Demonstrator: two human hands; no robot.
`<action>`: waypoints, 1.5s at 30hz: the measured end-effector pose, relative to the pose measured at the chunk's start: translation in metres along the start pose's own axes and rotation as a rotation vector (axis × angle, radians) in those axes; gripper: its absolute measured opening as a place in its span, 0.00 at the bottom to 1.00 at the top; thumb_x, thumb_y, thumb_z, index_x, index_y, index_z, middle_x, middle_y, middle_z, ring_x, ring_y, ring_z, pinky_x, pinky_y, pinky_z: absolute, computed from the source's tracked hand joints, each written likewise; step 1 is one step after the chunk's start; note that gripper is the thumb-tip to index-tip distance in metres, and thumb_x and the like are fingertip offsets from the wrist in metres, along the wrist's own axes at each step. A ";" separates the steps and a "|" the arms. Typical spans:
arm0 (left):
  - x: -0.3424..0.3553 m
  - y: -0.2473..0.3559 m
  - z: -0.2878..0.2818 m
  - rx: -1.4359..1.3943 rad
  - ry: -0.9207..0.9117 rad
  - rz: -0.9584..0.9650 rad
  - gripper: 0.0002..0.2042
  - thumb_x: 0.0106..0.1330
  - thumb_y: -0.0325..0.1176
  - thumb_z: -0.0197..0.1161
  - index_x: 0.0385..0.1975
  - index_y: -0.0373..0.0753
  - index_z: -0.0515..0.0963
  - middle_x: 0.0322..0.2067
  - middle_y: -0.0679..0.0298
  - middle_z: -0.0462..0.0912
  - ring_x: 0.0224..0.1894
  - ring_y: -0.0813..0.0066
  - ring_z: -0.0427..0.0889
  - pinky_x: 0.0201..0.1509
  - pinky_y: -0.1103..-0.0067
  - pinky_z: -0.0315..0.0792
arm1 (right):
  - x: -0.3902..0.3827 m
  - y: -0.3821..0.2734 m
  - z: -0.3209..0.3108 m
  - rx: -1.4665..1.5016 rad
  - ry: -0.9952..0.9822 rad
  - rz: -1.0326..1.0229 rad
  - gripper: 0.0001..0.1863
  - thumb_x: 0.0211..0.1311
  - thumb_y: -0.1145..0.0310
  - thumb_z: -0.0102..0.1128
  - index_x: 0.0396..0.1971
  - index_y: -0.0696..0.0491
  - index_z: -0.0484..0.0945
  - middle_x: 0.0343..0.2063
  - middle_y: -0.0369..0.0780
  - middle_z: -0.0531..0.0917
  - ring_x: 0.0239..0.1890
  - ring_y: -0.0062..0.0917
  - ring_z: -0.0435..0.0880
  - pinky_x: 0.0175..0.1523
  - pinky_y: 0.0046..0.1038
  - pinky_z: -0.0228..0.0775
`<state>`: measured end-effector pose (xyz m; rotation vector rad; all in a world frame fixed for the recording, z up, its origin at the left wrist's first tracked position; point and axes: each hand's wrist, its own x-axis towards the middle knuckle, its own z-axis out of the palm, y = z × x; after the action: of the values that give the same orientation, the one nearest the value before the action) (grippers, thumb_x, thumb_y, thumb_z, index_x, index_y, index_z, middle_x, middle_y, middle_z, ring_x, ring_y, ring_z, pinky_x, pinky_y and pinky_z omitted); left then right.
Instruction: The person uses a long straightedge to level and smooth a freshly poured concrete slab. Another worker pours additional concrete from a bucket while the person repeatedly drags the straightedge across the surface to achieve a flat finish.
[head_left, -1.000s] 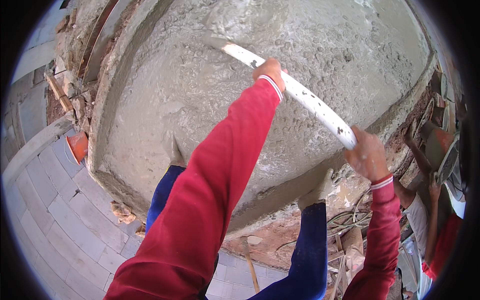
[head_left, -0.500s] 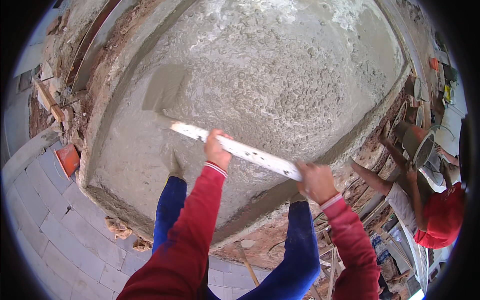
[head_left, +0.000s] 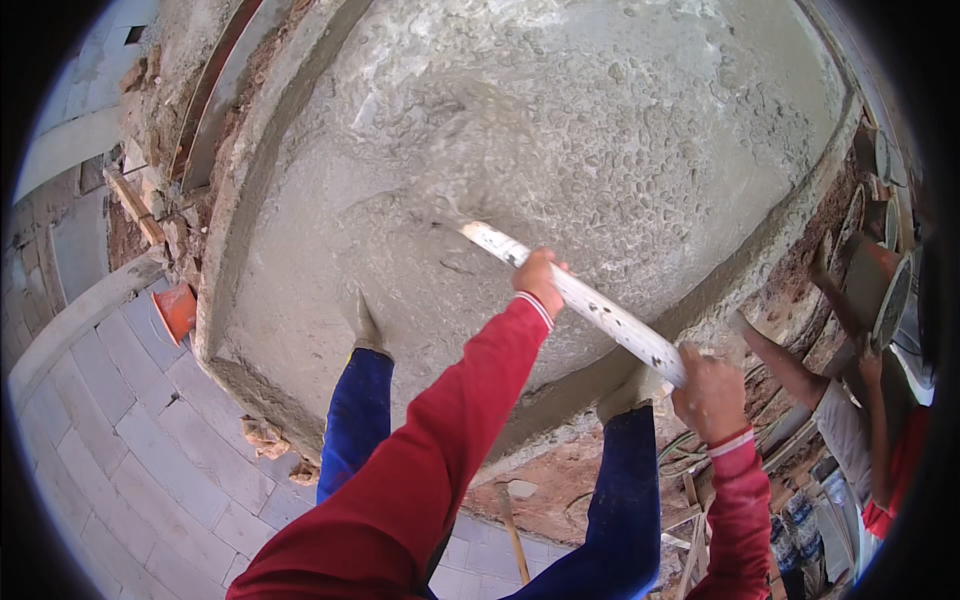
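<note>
My left hand wraps the middle of a long white handle with dark specks, and my right hand grips its near end. It belongs to a hoe whose blade is lost in motion blur and wet mortar. The grey wet concrete fills a shallow bed, pitted with bubbles on the right and smeared smooth on the left. My booted left foot stands in the mix; the right one is at the bed's near edge.
A raised mortar rim bounds the bed. An orange bucket sits on grey paving at left. On the right, a co-worker's arms hold a mortar-coated bucket. A wooden handle lies between my legs.
Both hands and the hoe have shifted right in the picture, and the blade end now stirs the mortar farther right, blurred. The co-worker with the bucket appears closer to the right rim.
</note>
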<state>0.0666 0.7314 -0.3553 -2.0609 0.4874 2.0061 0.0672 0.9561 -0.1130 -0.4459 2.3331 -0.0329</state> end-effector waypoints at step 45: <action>-0.204 -0.114 -0.011 0.396 -0.336 0.035 0.16 0.51 0.20 0.65 0.38 0.31 0.67 0.29 0.56 0.76 0.22 0.64 0.80 0.28 0.69 0.79 | -0.258 -0.060 0.040 0.119 0.159 0.663 0.20 0.40 0.64 0.69 0.39 0.47 0.80 0.21 0.45 0.83 0.25 0.43 0.84 0.32 0.41 0.77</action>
<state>0.1185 0.8481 -0.1592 -1.4610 0.7789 2.0202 0.2833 0.9888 0.0424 0.4127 2.5066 0.1135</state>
